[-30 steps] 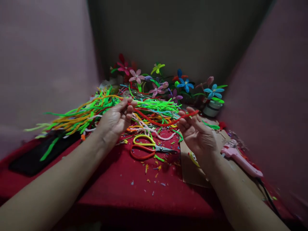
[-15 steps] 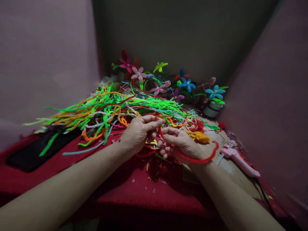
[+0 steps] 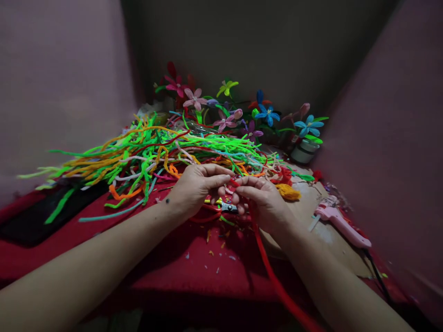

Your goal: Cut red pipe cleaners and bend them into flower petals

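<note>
A red pipe cleaner (image 3: 265, 256) is held at the fingertips of both hands, above the middle of the counter (image 3: 166, 272), which is covered in red cloth. The left hand (image 3: 206, 186) pinches it between thumb and forefinger near one end; the right hand (image 3: 259, 196) pinches it just beside, the fingertips of the two almost meeting. From under the right hand the long part hangs down between the forearms, closer to the right one, and passes the counter's near edge. Below the hands lie scissors (image 3: 229, 208) with yellow and red handles, partly hidden by the fingers, and small scraps (image 3: 211, 252) are scattered from there toward the near edge. Beyond the hands a loose pile of pipe cleaners (image 3: 214, 143), mostly green and orange, spreads out toward the counter's left edge, overlapping a flat black object (image 3: 20, 219) there. To the right, a yellow-orange bundle (image 3: 289, 192) is near the right hand, and a pink glue gun (image 3: 341, 223) lies on cardboard (image 3: 311, 198) along the right edge. Along the far edge are fuzzy flowers (image 3: 266, 115) in several colours, with a pale pot (image 3: 304, 151) near the far right corner.
</note>
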`<control>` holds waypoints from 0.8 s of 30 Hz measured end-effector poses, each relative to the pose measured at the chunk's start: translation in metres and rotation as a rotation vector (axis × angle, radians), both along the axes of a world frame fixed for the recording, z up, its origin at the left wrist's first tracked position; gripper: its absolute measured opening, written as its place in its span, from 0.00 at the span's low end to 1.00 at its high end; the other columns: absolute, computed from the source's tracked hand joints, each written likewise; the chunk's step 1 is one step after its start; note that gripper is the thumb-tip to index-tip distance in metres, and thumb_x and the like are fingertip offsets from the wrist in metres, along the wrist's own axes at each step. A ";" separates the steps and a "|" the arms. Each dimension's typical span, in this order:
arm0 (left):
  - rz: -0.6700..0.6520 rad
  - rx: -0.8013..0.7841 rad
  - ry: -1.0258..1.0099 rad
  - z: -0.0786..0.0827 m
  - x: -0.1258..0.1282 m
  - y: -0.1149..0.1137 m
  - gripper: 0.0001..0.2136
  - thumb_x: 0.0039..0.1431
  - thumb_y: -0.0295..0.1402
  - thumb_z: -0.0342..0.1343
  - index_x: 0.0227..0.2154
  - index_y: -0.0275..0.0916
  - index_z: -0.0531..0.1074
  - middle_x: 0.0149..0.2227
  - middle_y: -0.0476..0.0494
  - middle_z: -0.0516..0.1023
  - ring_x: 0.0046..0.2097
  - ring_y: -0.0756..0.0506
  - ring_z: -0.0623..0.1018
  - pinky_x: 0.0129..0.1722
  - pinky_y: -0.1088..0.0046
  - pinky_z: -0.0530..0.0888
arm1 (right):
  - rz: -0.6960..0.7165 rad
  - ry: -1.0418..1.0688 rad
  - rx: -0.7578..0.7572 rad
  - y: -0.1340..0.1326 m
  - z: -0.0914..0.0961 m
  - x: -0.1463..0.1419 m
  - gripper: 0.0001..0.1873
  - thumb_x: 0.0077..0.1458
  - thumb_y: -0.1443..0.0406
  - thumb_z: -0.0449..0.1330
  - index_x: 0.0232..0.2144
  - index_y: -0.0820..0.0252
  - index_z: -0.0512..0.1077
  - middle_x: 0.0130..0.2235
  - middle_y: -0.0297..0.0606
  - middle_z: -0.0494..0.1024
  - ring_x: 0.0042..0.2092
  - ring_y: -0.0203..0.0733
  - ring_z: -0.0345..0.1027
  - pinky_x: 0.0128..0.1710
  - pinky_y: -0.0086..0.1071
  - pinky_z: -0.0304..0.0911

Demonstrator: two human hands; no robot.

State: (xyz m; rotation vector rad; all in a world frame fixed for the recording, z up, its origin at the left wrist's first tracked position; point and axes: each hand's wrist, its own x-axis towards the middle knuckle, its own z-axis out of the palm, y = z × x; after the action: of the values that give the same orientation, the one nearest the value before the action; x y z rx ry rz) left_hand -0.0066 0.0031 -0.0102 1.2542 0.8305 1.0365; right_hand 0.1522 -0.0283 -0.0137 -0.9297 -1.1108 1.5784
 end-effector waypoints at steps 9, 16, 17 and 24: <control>-0.025 0.077 0.139 0.011 -0.001 -0.006 0.05 0.46 0.29 0.61 0.28 0.35 0.76 0.19 0.48 0.74 0.20 0.53 0.71 0.19 0.81 0.66 | -0.026 -0.001 0.044 0.001 -0.003 0.003 0.11 0.45 0.61 0.65 0.24 0.60 0.67 0.12 0.20 0.55 0.13 0.24 0.39 0.11 0.21 0.35; -0.125 -0.020 0.078 0.011 -0.001 -0.006 0.03 0.49 0.28 0.59 0.28 0.35 0.74 0.18 0.46 0.75 0.17 0.52 0.70 0.16 0.80 0.67 | -0.064 -0.032 0.009 -0.002 0.002 0.004 0.12 0.43 0.61 0.66 0.23 0.61 0.68 0.12 0.20 0.54 0.13 0.23 0.38 0.12 0.23 0.33; -0.141 -0.041 0.062 0.010 0.000 -0.005 0.03 0.49 0.28 0.59 0.28 0.35 0.73 0.18 0.46 0.74 0.17 0.52 0.70 0.15 0.81 0.67 | -0.069 -0.040 0.004 -0.003 0.002 0.004 0.11 0.42 0.61 0.66 0.23 0.61 0.69 0.11 0.20 0.54 0.13 0.23 0.38 0.12 0.23 0.33; -0.220 -0.192 -0.032 0.006 -0.003 0.001 0.05 0.47 0.30 0.60 0.25 0.34 0.71 0.19 0.48 0.70 0.18 0.54 0.67 0.16 0.80 0.66 | -0.130 -0.041 -0.013 -0.003 0.002 0.001 0.11 0.38 0.61 0.68 0.22 0.62 0.72 0.11 0.22 0.56 0.13 0.23 0.40 0.12 0.24 0.32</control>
State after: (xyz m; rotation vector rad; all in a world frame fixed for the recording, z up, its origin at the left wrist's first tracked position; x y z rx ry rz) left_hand -0.0092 0.0046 -0.0041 1.1345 0.7313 0.7798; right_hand 0.1529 -0.0310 -0.0116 -1.0264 -1.0476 1.4683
